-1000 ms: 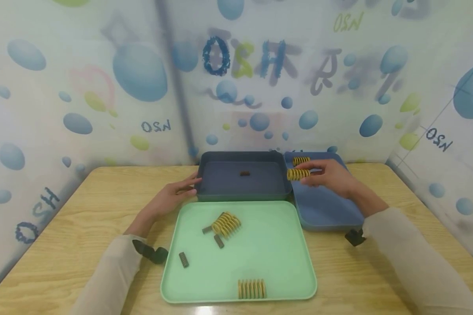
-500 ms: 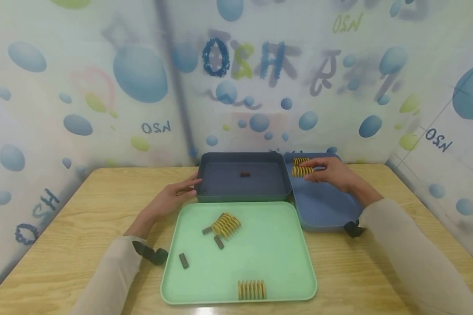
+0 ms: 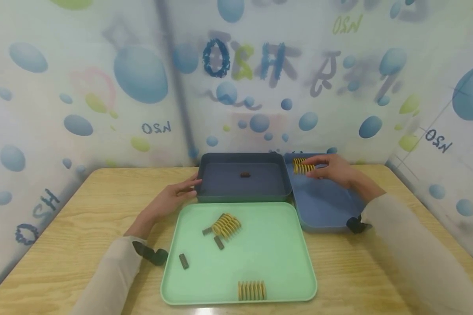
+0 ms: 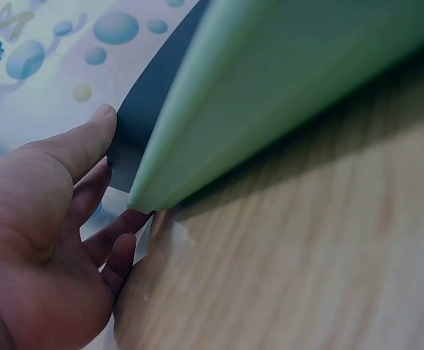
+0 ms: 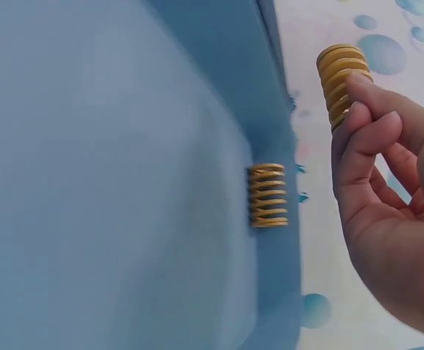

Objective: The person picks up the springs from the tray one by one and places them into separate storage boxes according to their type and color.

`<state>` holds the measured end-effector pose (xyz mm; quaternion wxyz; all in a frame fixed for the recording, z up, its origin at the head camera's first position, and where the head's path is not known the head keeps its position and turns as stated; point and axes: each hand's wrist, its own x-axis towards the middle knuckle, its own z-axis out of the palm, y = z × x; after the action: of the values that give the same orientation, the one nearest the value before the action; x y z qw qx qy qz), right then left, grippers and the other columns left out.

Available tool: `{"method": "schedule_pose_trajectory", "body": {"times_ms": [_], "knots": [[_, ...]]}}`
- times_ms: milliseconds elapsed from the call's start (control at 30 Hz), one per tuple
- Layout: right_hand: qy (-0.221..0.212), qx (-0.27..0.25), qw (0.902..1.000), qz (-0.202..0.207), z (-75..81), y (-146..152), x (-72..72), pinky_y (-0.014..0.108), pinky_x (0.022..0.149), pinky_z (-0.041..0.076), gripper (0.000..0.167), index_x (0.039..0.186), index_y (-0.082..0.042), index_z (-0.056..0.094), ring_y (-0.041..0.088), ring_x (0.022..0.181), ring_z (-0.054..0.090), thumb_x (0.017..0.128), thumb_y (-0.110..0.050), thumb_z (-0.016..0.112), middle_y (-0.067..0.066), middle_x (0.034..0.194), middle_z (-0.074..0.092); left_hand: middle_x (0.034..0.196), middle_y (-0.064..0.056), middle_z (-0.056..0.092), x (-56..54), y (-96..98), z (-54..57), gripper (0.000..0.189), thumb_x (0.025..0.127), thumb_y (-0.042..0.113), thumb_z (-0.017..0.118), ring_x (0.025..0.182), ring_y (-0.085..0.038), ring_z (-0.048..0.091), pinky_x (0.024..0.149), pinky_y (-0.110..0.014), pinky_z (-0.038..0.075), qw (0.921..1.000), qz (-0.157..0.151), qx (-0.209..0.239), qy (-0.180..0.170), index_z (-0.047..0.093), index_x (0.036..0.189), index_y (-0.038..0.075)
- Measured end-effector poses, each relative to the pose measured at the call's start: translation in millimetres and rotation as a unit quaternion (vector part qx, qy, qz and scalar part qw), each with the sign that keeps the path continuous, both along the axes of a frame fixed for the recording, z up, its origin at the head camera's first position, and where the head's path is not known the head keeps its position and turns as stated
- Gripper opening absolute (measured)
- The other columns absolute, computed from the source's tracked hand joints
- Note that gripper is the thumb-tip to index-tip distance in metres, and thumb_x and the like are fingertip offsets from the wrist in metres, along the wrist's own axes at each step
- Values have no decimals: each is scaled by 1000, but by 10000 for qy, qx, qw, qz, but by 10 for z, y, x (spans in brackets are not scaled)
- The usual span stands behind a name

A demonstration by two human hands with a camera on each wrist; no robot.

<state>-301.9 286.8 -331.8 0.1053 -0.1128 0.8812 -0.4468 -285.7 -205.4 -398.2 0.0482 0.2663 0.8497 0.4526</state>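
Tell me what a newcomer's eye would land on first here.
Probably the pale green tray, front and centre on the wooden table, with two yellow springs and several small dark ones on it. Next, the right hand, pinching another yellow spring near the far end of the blue tray. Behind, the backdrop is covered in blue and green bubbles.

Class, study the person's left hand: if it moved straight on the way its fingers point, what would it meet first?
Most likely the dark tray, at its left side. The left hand's fingertips already appear to touch there, though exact contact is hard to judge.
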Motion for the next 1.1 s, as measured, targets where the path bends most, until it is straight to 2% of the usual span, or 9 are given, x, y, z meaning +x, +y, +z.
{"method": "schedule_pose_trajectory", "body": {"times_ms": [200, 333, 500, 567, 767, 1100], "knots": [[136, 37, 9990, -421, 84, 11, -96, 45, 92, 47, 57, 131, -14, 60, 26, 103, 56, 81, -35, 77, 11, 131, 54, 155, -1, 28, 4, -15, -16, 47, 98, 26, 56, 128, -30, 45, 105, -49, 32, 10000, 30, 76, -52, 49, 141, 10], [32, -41, 9992, -402, 39, 9, -180, 46, 93, 46, 58, 132, -12, 59, 28, 105, 54, 82, -35, 77, 13, 131, 53, 155, -2, 27, 13, -13, -12, 47, 98, 26, 56, 127, -29, 46, 105, -48, 33, 10000, 21, 10, 8, 48, 141, 9], [-40, 1, 9994, -346, -49, 45, -260, 36, 88, 49, 56, 133, -10, 57, 27, 104, 54, 84, -30, 75, 14, 132, 53, 154, -11, 27, 146, 66, 184, 45, 99, 17, 55, 127, -36, 45, 104, -51, 33, 10000, 11, -17, -68, 47, 140, 2], [-70, 99, 9994, -311, -91, 73, -291, 34, 88, 48, 53, 134, -9, 56, 28, 105, 52, 87, -28, 73, 15, 134, 52, 154, -13, 27, 175, 84, 233, 44, 99, 14, 55, 131, -36, 40, 106, -52, 31, 9999, 32, -34, -118, 46, 140, 1], [-147, 181, 9993, -279, -256, 164, -376, 37, 90, 47, 56, 136, -8, 53, 30, 105, 51, 88, -30, 71, 17, 134, 49, 155, 1, 27, 24, 20, 19, 47, 98, 25, 56, 142, -23, 20, 110, -50, 22, 9999, 69, -96, -21, 47, 142, 11], [-300, 427, 9982, -286, -413, 203, -399, 32, 82, 45, 61, 135, -10, 55, 29, 101, 50, 84, -38, 73, 17, 128, 51, 155, 5, 28, 4, 6, 3, 48, 98, 29, 56, 142, -18, 20, 111, -47, 23, 9999, 77, -138, -27, 47, 143, 13]]}}
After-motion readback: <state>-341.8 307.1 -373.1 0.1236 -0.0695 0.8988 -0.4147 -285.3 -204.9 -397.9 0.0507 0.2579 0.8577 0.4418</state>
